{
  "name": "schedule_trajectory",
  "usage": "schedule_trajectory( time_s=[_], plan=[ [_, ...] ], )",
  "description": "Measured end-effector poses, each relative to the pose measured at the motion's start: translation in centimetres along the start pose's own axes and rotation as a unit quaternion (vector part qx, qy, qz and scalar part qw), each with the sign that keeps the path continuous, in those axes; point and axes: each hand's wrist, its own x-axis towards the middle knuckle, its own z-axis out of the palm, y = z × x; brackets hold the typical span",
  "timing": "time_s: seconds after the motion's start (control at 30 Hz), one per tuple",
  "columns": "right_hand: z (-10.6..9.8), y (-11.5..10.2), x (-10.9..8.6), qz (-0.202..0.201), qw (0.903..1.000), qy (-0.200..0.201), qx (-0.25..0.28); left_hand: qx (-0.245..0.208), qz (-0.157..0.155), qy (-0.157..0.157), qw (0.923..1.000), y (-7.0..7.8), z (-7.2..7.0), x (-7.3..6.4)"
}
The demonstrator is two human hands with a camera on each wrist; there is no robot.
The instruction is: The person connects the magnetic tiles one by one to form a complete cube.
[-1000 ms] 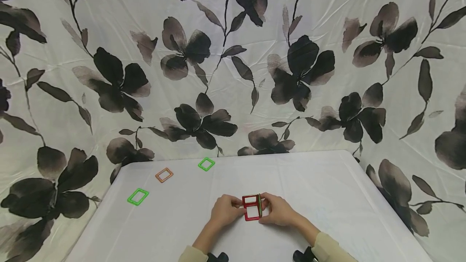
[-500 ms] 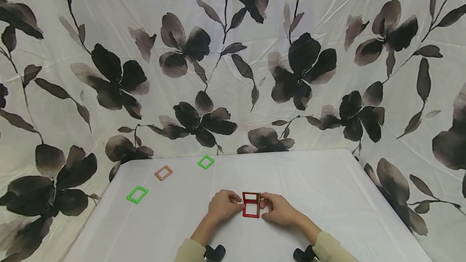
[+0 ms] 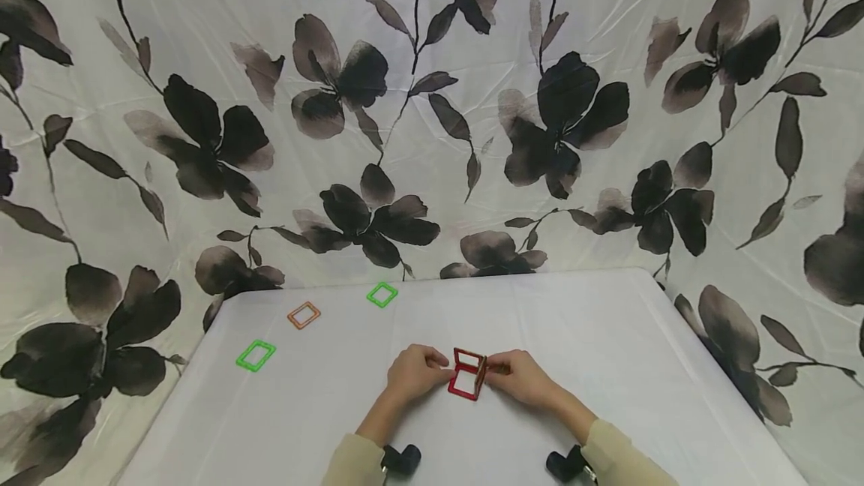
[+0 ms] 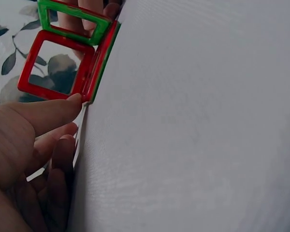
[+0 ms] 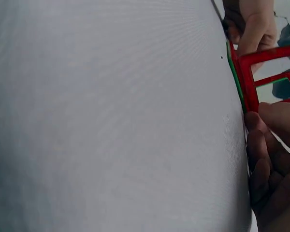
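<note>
Near the table's middle, red and green magnetic tiles are joined into a small open corner. One red tile (image 3: 462,396) lies flat, another red tile (image 3: 469,352) stands along its far edge, and an upright tile (image 3: 481,376) leans at the right side. In the left wrist view a green-edged tile (image 4: 67,35) shows beyond the red one. My left hand (image 3: 413,375) holds the left side, thumb tip at a tile corner. My right hand (image 3: 523,379) pinches the right-hand tile's near corner between thumb and finger.
On the table's left lie an orange tile (image 3: 304,315), a green tile (image 3: 256,355) and, further back, a second green tile (image 3: 382,295). A white cloth covers the table (image 3: 607,366). Behind it hangs a floral curtain (image 3: 432,171).
The joined tiles have turned slightly, and the right-hand tile now leans out more than half a second ago. Both hands stay beside the tiles. The loose tiles have not moved on the table.
</note>
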Motion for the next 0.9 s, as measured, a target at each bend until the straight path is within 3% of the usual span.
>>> schedule_trajectory(
  time_s=[0.33, 0.47, 0.6, 0.7, 0.77, 0.9],
  plan=[
    [0.4, 0.2, -0.5, 0.011, 0.9999, 0.006, 0.011, 0.012, 0.005, 0.003, 0.9999, -0.6, 0.5, 0.2],
    [0.4, -0.1, -0.7, 0.010, 0.9999, 0.002, 0.007, -0.018, 0.016, -0.026, 0.9994, -0.9, 0.0, 0.1],
    [0.2, -0.2, -0.6, 0.002, 1.0000, 0.006, 0.005, -0.095, 0.035, -0.080, 0.9916, -1.7, -1.3, 0.5],
    [0.2, -0.2, -0.5, -0.005, 0.9999, 0.009, 0.004, -0.131, 0.037, -0.098, 0.9859, -2.8, -2.7, 0.8],
    [0.2, -0.3, -0.5, -0.008, 0.9999, 0.005, 0.006, -0.133, 0.034, -0.091, 0.9863, -3.7, -3.6, 0.8],
    [0.3, -0.4, -0.8, -0.010, 0.9999, 0.009, -0.006, -0.116, 0.011, -0.048, 0.9920, -5.5, -5.4, 1.1]
  ],
)
